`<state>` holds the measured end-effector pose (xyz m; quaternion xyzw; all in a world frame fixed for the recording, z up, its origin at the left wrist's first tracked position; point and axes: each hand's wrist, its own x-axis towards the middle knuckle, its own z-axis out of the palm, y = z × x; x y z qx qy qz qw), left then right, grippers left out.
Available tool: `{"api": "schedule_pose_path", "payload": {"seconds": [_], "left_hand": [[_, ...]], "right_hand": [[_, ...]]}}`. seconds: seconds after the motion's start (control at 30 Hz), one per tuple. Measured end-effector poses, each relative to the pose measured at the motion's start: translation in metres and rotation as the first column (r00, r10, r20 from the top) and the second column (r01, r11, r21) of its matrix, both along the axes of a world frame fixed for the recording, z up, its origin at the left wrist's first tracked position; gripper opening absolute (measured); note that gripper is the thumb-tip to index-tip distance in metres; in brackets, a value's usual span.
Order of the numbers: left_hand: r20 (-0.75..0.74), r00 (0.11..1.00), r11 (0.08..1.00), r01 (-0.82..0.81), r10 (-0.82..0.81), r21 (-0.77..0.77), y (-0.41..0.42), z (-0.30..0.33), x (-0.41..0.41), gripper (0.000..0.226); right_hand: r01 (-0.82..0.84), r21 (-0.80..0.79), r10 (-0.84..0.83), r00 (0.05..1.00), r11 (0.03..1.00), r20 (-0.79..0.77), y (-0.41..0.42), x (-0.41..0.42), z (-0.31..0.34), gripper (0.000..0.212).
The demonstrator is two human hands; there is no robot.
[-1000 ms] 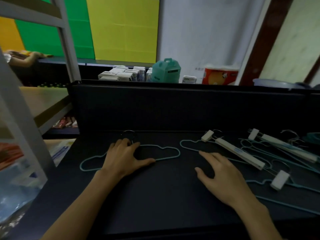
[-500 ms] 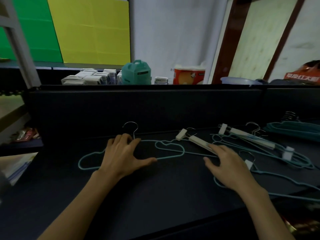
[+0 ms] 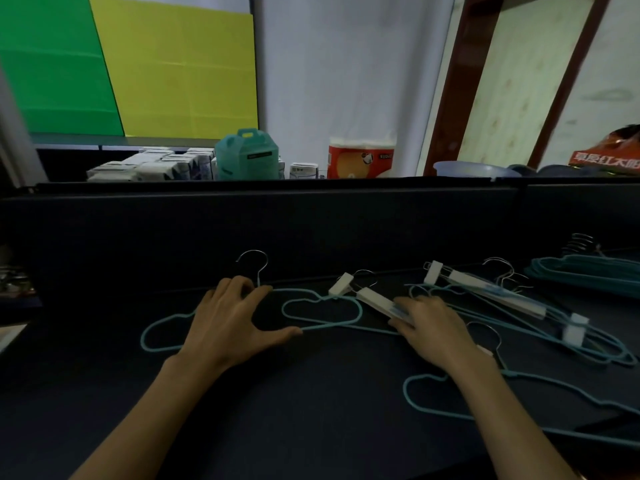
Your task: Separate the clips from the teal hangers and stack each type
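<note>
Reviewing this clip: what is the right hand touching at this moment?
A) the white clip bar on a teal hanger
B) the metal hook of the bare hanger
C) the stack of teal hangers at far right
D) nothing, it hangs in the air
A: the right hand lays its fingers on the white clip bar of a teal hanger.

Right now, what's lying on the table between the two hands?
In the head view, between the left hand and right hand lies a teal hanger's loop with a white clip bar.
</note>
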<state>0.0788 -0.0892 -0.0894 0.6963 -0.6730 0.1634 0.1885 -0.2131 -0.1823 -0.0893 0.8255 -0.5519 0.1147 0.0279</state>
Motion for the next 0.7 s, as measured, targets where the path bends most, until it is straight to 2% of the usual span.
{"api": "schedule_pose_path", "payload": {"seconds": [0.13, 0.23, 0.43, 0.57, 0.7], "left_hand": [[-0.011, 1.000, 0.999, 0.001, -0.002, -0.034, 0.004, -0.001, 0.004, 0.097], [-0.010, 1.000, 0.998, 0.020, -0.021, -0.059, 0.007, 0.004, 0.008, 0.094], [-0.031, 0.997, 0.993, 0.064, -0.067, -0.101, 0.009, 0.021, 0.019, 0.092], [-0.041, 0.986, 0.982, 0.158, -0.163, -0.107, 0.011, 0.022, 0.009, 0.092], [-0.064, 0.961, 0.958, 0.261, -0.269, -0.116, 0.010, 0.019, -0.018, 0.088]], "right_hand": [[-0.023, -0.025, 0.022, 1.000, 0.999, -0.019, -0.003, 0.006, 0.002, 0.040], [-0.014, -0.048, 0.015, 1.000, 0.999, 0.024, 0.002, 0.009, 0.004, 0.037], [0.054, -0.213, -0.042, 0.997, 0.975, 0.057, 0.022, 0.004, 0.007, 0.044], [0.122, -0.278, -0.105, 0.992, 0.953, 0.076, 0.054, -0.013, 0.006, 0.045], [0.226, -0.277, -0.208, 0.974, 0.934, 0.094, 0.100, -0.043, 0.005, 0.045]]}}
